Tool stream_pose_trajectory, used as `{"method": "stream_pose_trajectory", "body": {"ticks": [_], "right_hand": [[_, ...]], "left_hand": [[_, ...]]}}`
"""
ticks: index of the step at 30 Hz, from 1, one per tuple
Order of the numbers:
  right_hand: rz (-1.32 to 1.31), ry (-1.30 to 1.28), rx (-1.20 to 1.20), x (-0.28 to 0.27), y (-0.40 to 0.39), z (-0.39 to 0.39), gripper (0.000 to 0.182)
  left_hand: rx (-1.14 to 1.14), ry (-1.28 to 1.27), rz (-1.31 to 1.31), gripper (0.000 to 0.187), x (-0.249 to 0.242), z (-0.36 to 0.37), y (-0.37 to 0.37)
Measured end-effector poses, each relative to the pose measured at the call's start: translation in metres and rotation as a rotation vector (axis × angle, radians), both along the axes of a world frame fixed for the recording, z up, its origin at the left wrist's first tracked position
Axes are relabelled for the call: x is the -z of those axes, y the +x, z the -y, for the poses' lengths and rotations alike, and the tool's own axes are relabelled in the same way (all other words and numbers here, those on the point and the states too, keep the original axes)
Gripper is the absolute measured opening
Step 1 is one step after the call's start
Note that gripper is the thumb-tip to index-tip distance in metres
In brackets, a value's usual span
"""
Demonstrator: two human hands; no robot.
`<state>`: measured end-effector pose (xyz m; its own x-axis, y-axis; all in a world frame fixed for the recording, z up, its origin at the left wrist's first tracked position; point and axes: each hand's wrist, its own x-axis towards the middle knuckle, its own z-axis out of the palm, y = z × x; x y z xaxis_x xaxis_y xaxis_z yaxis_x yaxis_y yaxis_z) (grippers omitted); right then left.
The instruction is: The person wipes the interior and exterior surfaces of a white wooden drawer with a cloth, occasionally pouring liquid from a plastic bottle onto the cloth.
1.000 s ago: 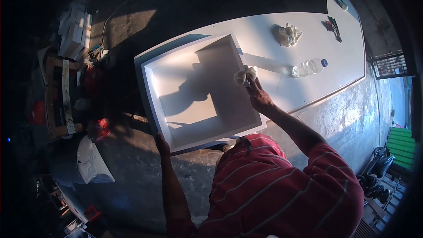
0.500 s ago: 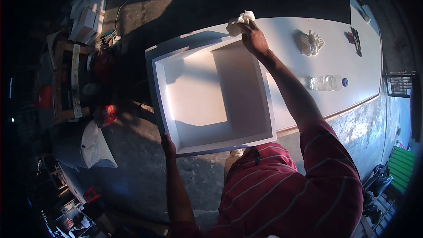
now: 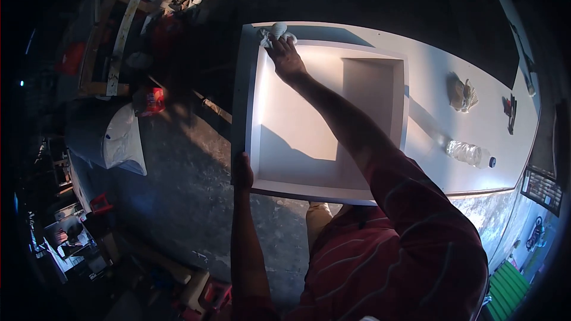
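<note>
A white open box, or drawer, lies on the white tabletop, its inside facing up. My right hand presses a crumpled white cloth onto the box's far left corner, with the arm reaching across the box. At the near left corner my left hand grips the box's outer edge; most of its fingers are hidden.
On the white table to the right are another crumpled cloth, a clear plastic bottle lying down and a dark tool. A wooden frame and a red packet are on the left.
My right hand has moved the cloth left along the far rim to the corner. My left hand stays at the near left corner. The camera view has shifted and turned.
</note>
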<state>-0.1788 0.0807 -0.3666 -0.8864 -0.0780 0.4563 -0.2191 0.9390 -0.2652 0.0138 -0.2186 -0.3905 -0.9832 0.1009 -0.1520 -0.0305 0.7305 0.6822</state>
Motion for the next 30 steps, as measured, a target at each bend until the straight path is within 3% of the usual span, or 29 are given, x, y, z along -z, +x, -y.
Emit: {"method": "stream_pose_trajectory", "body": {"ticks": [2,3,6,9,10,12,13,16,21,22,24,25,29,30], "right_hand": [[-0.078,-0.098,-0.171,0.001,-0.010,0.018,0.044],[0.169,-0.273,-0.265,-0.014,-0.006,0.024,0.049],[0.198,-0.533,-0.468,-0.021,0.033,0.029,0.058],[0.182,-0.404,-0.296,-0.005,0.089,-0.002,0.057],[0.221,-0.407,-0.197,-0.002,0.095,-0.011,0.057],[-0.045,-0.220,0.040,0.016,0.088,-0.018,0.059],[0.050,-0.197,0.094,0.026,0.078,-0.016,0.059],[0.131,-0.248,0.063,0.034,0.054,0.018,0.054],[0.459,-0.288,-0.129,0.023,0.121,0.079,0.042],[0.469,-0.313,-0.233,0.024,0.147,0.080,0.040],[0.223,-0.201,-0.536,0.054,0.203,0.081,0.041],[0.224,-0.202,-0.533,0.066,0.203,0.082,0.041],[0.370,-0.661,-0.652,0.109,0.164,0.058,0.035],[0.387,0.103,-0.481,0.025,0.138,0.026,0.034]], "left_hand": [[-0.072,0.138,0.020,0.037,-0.006,-0.006,0.001],[-0.052,0.100,0.057,0.038,-0.008,-0.005,0.001],[-0.020,0.001,0.017,0.038,0.004,0.001,0.001],[-0.018,0.053,0.014,0.037,-0.018,-0.011,0.004],[-0.019,0.061,0.061,0.036,-0.022,-0.012,0.001],[-0.022,0.073,0.056,0.034,-0.009,-0.005,0.002],[-0.018,0.068,0.062,0.034,-0.010,-0.005,0.002],[-0.013,0.059,0.068,0.033,-0.006,-0.003,0.002],[-0.058,0.135,0.110,0.033,-0.015,-0.010,-0.001],[-0.047,0.161,0.053,0.034,-0.006,-0.007,0.000],[-0.043,0.185,-0.003,0.035,-0.004,-0.005,0.002],[-0.050,0.172,0.010,0.036,-0.007,-0.005,0.002],[-0.040,0.166,0.028,0.039,0.002,0.001,0.000],[-0.031,0.163,0.037,0.039,0.002,0.003,0.002]]}}
